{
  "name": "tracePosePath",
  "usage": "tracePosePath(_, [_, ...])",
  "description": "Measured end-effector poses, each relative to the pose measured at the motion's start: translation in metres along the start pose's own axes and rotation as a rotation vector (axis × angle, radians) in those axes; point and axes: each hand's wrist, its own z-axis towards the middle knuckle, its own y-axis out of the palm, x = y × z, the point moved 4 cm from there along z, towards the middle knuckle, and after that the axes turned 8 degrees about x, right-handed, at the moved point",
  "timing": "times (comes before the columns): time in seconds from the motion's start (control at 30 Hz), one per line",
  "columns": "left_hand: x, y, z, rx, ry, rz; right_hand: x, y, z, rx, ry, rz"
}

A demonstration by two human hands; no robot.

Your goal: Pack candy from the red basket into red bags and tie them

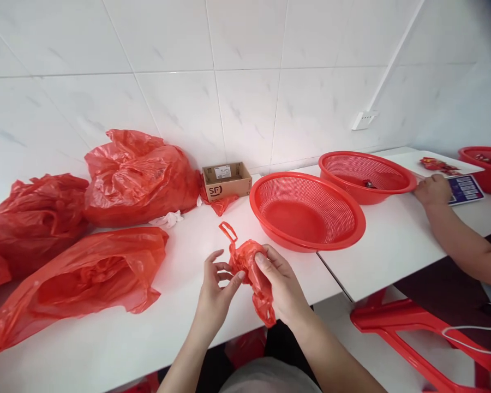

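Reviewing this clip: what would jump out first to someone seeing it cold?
Probably the bulging red plastic bags heaped along the left by the wall. Next, the small red bag between the left hand and right hand at front center, with a wide red basket just behind to the right.

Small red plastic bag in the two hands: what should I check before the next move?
1. Right hand grips the small red plastic bag: ok.
2. Left hand grips it firmly: cannot tell; its fingers are at the bag.
3. Bag smoothed flat: not ok, it is crumpled.
4. Bag's contents identified: cannot tell.
5. Co-worker's hand away from the bag: ok, it is beside a perforated red basket.
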Motion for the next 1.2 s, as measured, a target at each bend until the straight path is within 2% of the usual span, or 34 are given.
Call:
tracePosePath(0.07, [-0.003,0.002,0.005,-0.109,-0.023,0.039,0.001,-0.003,-0.003,-0.036,0.099,0.149])
tracePosePath(0.17, [-0.005,0.005,0.003,-0.198,-0.057,0.041,0.002,-0.007,-0.007,-0.055,0.200,0.282])
tracePosePath(0.33, [-0.009,0.022,-0.009,-0.397,-0.148,-0.057,0.017,-0.004,-0.017,-0.104,0.341,0.404])
tracePosePath(0.4, [-0.012,0.024,-0.008,-0.411,-0.159,-0.087,0.021,-0.002,-0.020,-0.141,0.372,0.416])
tracePosePath(0.47, [-0.015,0.018,-0.003,-0.345,-0.157,-0.105,0.018,-0.004,-0.022,-0.162,0.346,0.405])
tracePosePath(0.53, [-0.019,0.000,0.007,-0.205,-0.140,-0.118,0.008,-0.012,-0.021,-0.160,0.286,0.373])
tracePosePath(0.67, [-0.028,-0.062,0.023,0.138,-0.074,-0.123,-0.020,-0.048,-0.016,-0.032,0.148,0.281])
tracePosePath(0.77, [-0.035,-0.098,0.024,0.252,-0.059,-0.116,-0.029,-0.073,-0.013,0.073,0.104,0.163])
tracePosePath(0.83, [-0.036,-0.108,0.018,0.282,-0.050,-0.108,-0.028,-0.077,-0.012,0.083,0.112,0.043])
tracePosePath(0.9, [-0.030,-0.109,0.006,0.343,-0.028,-0.086,-0.025,-0.073,-0.012,0.061,0.109,-0.069])
tracePosePath(0.97, [-0.015,-0.102,-0.013,0.459,0.106,-0.040,-0.022,-0.062,-0.013,0.009,0.113,-0.147])
tracePosePath(1.0, [-0.004,-0.096,-0.023,0.509,0.218,0.005,-0.021,-0.055,-0.013,-0.029,0.117,-0.165])
tracePosePath(1.03, [0.010,-0.086,-0.033,0.531,0.416,0.090,-0.020,-0.047,-0.013,-0.076,0.124,-0.169])
tracePosePath(1.07, [0.023,-0.072,-0.042,0.484,0.601,0.235,-0.019,-0.039,-0.014,-0.129,0.131,-0.159])
tracePosePath(1.1, [0.031,-0.055,-0.046,0.372,0.743,0.399,-0.019,-0.031,-0.015,-0.186,0.136,-0.139])
tracePosePath(1.13, [0.034,-0.040,-0.047,0.286,0.842,0.518,-0.019,-0.023,-0.016,-0.243,0.143,-0.113])
tracePosePath(1.2, [0.030,-0.020,-0.034,0.190,0.904,0.708,-0.017,-0.012,-0.020,-0.339,0.172,-0.075])
